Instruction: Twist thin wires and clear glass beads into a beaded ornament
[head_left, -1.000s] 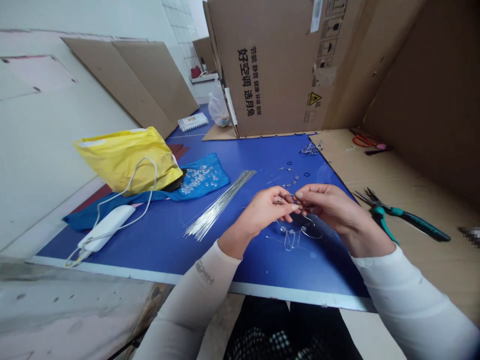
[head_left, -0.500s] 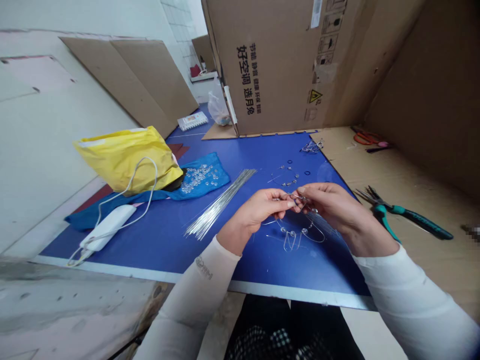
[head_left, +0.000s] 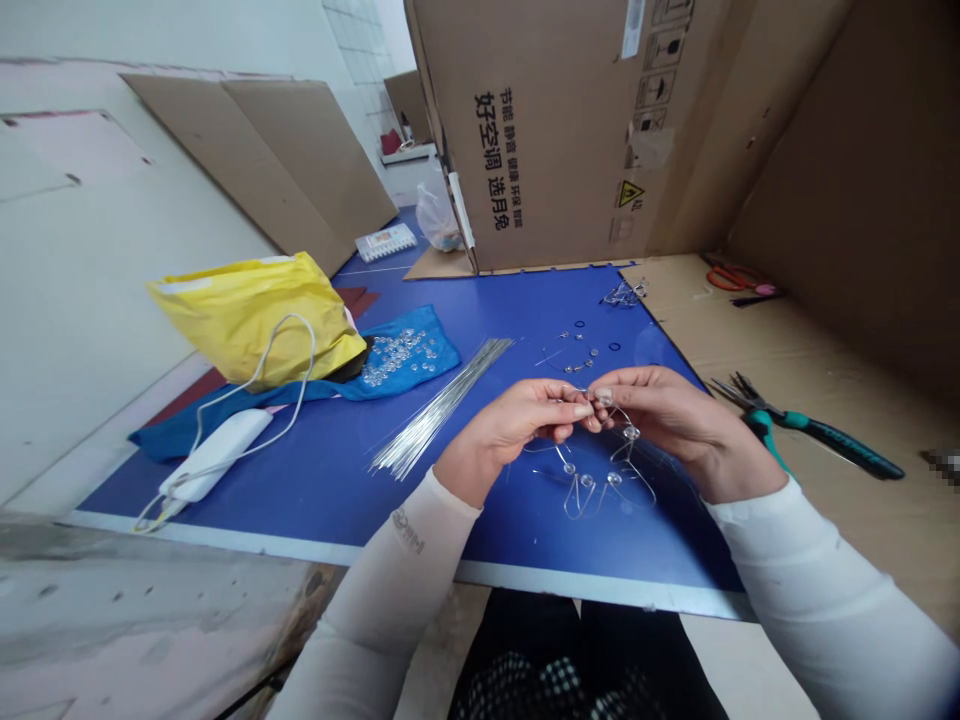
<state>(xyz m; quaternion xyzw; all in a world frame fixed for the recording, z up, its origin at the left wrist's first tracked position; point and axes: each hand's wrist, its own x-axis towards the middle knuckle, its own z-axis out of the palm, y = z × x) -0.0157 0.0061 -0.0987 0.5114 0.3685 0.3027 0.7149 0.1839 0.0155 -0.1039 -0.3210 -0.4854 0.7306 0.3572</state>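
Two white sleeves (head_left: 409, 550): closest in, reaching over the front edge of the blue table (head_left: 592, 550).
Left hand (head_left: 514, 420): here's the grip, thumb and fingertips drawn tight, pinching the beaded wire (head_left: 586, 481).
Right hand (head_left: 667, 410): closed in as well, thumb and fingers on the same wire at a clear bead, tips just beside the left's.
Beaded wire: centre stage, a loose curve of clear beads and bent strands hanging below both hands; whether its low side touches the table, cannot tell.
White block (head_left: 214, 455): over on the left, its cord looping up.
Pliers (head_left: 836, 442): to the right, lying on cardboard, green and black handles.
Wire bundle (head_left: 442, 410): left of the hands, slanting away, splayed at the near end.
Second beaded string (head_left: 589, 363): on the table just past the fingers, two dark rings (head_left: 615, 346) near it.
Blue cloth (head_left: 439, 340): loose beads (head_left: 397, 355) scattered on top, yellow bag (head_left: 255, 320) alongside.
Scissors (head_left: 727, 280): far right, orange-handled.
Cardboard box (head_left: 555, 130): walling off the back.
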